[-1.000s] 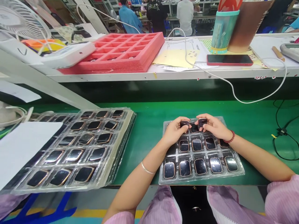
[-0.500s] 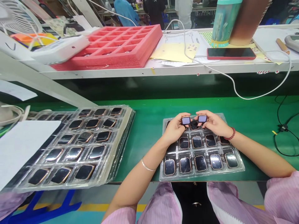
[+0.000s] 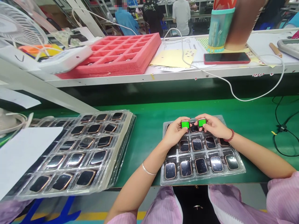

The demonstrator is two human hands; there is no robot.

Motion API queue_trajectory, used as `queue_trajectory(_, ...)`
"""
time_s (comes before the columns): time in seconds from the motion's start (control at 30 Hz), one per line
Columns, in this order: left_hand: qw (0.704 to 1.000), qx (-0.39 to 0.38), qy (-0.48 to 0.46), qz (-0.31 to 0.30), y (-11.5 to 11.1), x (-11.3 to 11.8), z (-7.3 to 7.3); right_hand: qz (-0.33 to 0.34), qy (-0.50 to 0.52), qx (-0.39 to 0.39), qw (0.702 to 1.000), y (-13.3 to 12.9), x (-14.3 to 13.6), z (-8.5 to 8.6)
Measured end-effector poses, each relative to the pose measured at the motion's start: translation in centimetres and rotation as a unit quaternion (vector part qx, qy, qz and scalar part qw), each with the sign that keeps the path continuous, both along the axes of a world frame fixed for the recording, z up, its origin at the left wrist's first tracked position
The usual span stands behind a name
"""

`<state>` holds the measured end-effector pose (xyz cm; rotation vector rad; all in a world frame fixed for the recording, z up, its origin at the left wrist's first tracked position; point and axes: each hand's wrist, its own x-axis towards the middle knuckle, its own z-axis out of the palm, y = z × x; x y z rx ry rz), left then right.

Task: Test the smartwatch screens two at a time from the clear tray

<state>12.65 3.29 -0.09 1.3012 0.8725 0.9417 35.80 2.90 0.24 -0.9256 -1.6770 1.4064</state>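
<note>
- Watch units (image 3: 201,165), dark-faced, are seated in the pockets of a clear tray (image 3: 193,179), which is laid just inside the near edge of the worktop (image 3: 144,133).
- Towards the worktop's left corner, a stack of trays (image 3: 127,137) is kept, with similar units in its top layer.
- The left forearm (image 3: 141,175) and right forearm (image 3: 261,154) are angled inward from either side, with the wrists held low over the tray.
- The left lit watch (image 3: 185,125) is pinched between thumb and fingers by the left hand (image 3: 175,132); the right lit watch (image 3: 202,123) is pinched likewise by the right hand (image 3: 213,126). Both are held near the tray's far edge, glowing green.
- Each face is partly covered by a thumb; a light grip on the frames, faces turned up, would seem best.
- Beyond, a phone (image 3: 226,58) is carried on a shelf (image 3: 163,75).
</note>
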Motion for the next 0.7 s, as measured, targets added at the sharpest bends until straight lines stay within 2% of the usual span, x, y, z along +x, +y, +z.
queue_trajectory(0.7, 1.000, 0.007, 0.010, 0.005, 0.08, -0.21, 0.12, -0.002, 0.000, 0.001, 1.000, 0.03, -0.19, -0.08)
